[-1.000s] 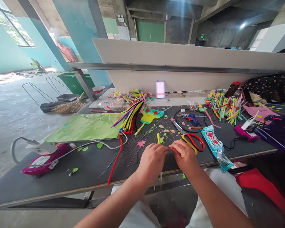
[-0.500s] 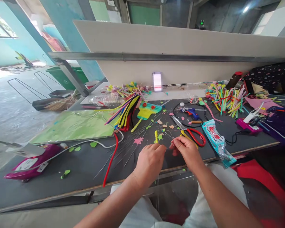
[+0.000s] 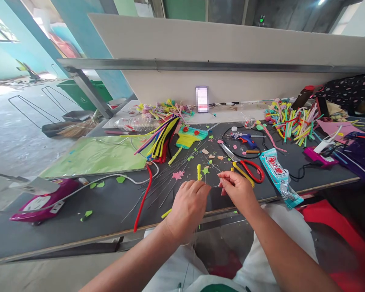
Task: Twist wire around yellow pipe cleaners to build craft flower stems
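My left hand (image 3: 191,205) is closed just over the table's front edge, with thin wires (image 3: 194,239) hanging below it toward the lap. A short yellow twisted fuzzy stem (image 3: 199,172) rises just behind its knuckles; whether the fingers hold it too is hidden. To the right, my right hand (image 3: 237,190) makes a pinch of thumb and fingertips. What lies in that pinch is too fine to make out. Close behind the right hand lie red-handled scissors (image 3: 246,167) and a yellow-handled tool (image 3: 243,174). Another yellow stem (image 3: 166,213) shows by the left wrist.
Loose wires (image 3: 161,186), a red pipe cleaner (image 3: 143,198) and paper scraps lie left of centre. Behind are a pipe-cleaner bundle (image 3: 162,142), a yellow-and-blue woven piece (image 3: 190,138) and a glue gun (image 3: 246,140). A blue packet (image 3: 280,176) and a power strip (image 3: 320,156) lie right.
My hands have drawn slightly apart, the left one shifting a little left. The yellow stem by the left wrist has come into sight. The view has tilted slightly downward.
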The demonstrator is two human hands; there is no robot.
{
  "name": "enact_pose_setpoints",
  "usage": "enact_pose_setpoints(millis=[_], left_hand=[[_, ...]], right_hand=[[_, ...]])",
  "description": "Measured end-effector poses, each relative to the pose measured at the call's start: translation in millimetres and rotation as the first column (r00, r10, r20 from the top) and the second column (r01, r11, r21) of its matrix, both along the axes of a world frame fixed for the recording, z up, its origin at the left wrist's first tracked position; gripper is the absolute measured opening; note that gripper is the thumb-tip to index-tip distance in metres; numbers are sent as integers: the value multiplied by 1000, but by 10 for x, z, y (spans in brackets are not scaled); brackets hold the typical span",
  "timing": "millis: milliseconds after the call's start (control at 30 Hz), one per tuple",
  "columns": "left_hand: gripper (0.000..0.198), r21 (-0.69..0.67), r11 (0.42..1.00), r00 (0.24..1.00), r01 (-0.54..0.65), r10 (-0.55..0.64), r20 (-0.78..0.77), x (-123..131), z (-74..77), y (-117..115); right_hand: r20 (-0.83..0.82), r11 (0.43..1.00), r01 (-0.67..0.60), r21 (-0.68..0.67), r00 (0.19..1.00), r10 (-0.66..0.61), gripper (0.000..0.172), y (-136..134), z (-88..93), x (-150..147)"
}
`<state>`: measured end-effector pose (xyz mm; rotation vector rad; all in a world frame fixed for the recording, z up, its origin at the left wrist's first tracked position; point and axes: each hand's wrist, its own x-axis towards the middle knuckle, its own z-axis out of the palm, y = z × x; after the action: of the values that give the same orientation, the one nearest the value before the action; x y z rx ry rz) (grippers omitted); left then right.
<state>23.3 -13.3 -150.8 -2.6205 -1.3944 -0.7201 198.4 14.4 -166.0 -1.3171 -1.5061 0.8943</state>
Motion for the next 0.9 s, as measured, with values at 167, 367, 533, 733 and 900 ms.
enact_pose_setpoints(millis=[167, 367, 533, 733, 900], left_hand=[[23, -18, 999, 996, 34, -35, -80, -13, 63, 45], [21, -58, 996, 984, 73, -82, -157, -25, 91, 81], [22, -55, 992, 980, 114, -121, -157, -54, 76, 104], [23, -55, 993, 982, 105, -113, -151, -66, 51, 125], [22, -52, 998, 993, 41, -47, -111, -79, 79, 75]], right_hand=[[108, 999, 4, 32, 994, -8, 19, -10, 1, -15], [154, 998, -9, 55, 988, 0, 20, -17, 1, -11], [164, 999, -25, 24, 986, 21, 22, -22, -10, -2], [89, 997, -52, -56, 994, 57, 23, -10, -47, 16], [70, 1000, 6, -30, 998, -4, 20, -20, -40, 36]])
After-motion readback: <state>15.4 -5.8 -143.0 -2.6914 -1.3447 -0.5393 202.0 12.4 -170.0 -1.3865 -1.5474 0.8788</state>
